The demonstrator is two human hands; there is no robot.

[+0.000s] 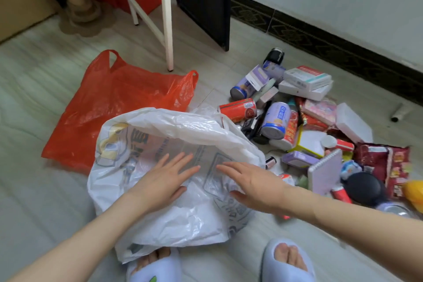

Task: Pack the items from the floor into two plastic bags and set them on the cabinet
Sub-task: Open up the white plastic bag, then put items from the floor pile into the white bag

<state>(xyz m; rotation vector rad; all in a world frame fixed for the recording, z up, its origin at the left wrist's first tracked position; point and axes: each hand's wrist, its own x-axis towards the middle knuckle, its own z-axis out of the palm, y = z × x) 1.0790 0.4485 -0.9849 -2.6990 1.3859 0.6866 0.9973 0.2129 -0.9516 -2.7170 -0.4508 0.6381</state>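
A crumpled white plastic bag (174, 149) with grey print lies on the floor in front of me. My left hand (163, 181) rests flat on it with fingers spread. My right hand (251, 183) lies on the bag's right side, fingers straight, thumb under a fold. A red plastic bag (119, 103) lies flat behind the white one, to the left. A pile of items (309, 126) covers the floor at right: a red can (238, 110), purple-and-white cans (275, 120), white boxes (305, 82), a red snack packet (384, 162), a spiral notebook (324, 171).
White table legs (166, 14) and a black panel (203, 0) stand behind the bags. A dark skirting board (332, 48) runs along the wall at right. My feet in pale blue slippers (287, 261) are at the bottom edge. Cardboard stands at the far left.
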